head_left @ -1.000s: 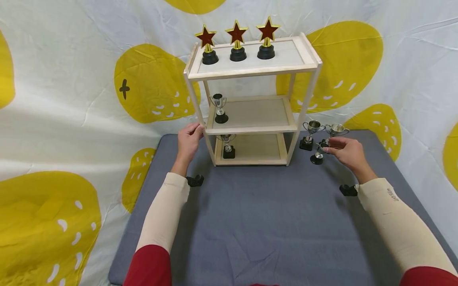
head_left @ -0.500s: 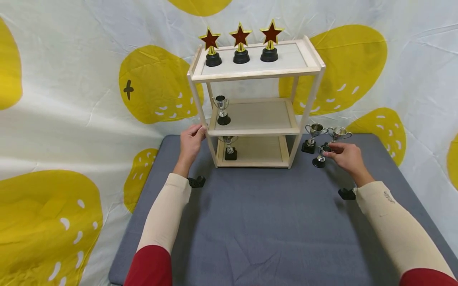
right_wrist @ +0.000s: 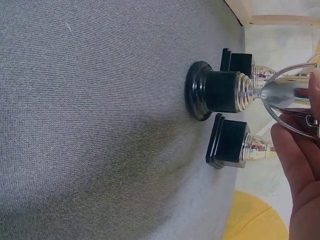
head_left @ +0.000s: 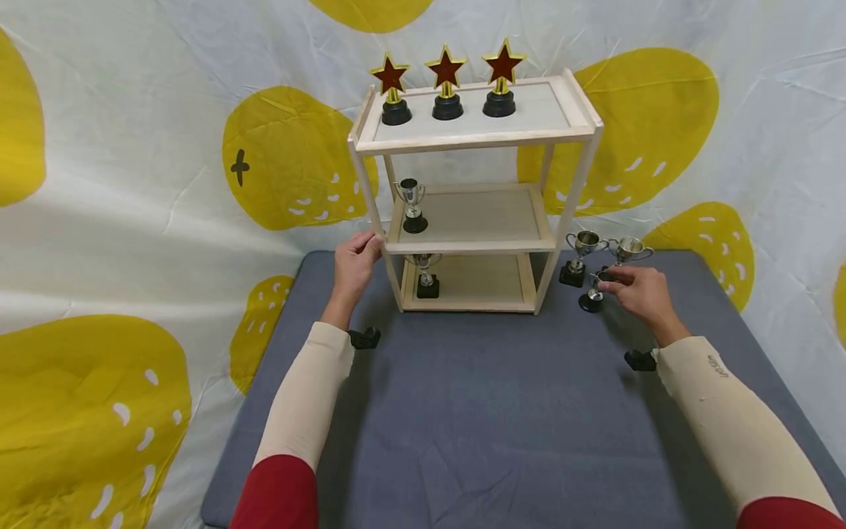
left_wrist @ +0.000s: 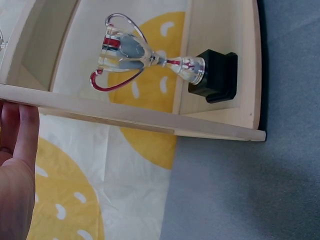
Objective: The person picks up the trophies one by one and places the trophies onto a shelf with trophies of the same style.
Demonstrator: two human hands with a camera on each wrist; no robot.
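Observation:
My left hand (head_left: 353,268) grips the left front post of a pale wooden shelf rack (head_left: 469,246), its fingers curled behind the post in the left wrist view. My right hand (head_left: 641,294) pinches a small silver trophy cup (right_wrist: 282,94) by its bowl and handle. That cup is upright with a round black base; whether it touches the table I cannot tell. Two more silver trophy cups, a left one (head_left: 584,246) and a right one (head_left: 629,250), stand just behind it, the right one partly hidden by my hand.
Three gold star trophies, left (head_left: 393,81), middle (head_left: 446,73) and right (head_left: 502,70), stand on the top shelf. One silver cup (head_left: 411,198) is at the middle shelf's left, another (left_wrist: 130,52) at the bottom shelf's left. Grey cloth covers the table (head_left: 489,411); a patterned curtain (head_left: 132,220) hangs behind.
My right thumb and fingers have closed in on the front silver cup. My left hand stays on the post. The whole head view has shifted slightly.

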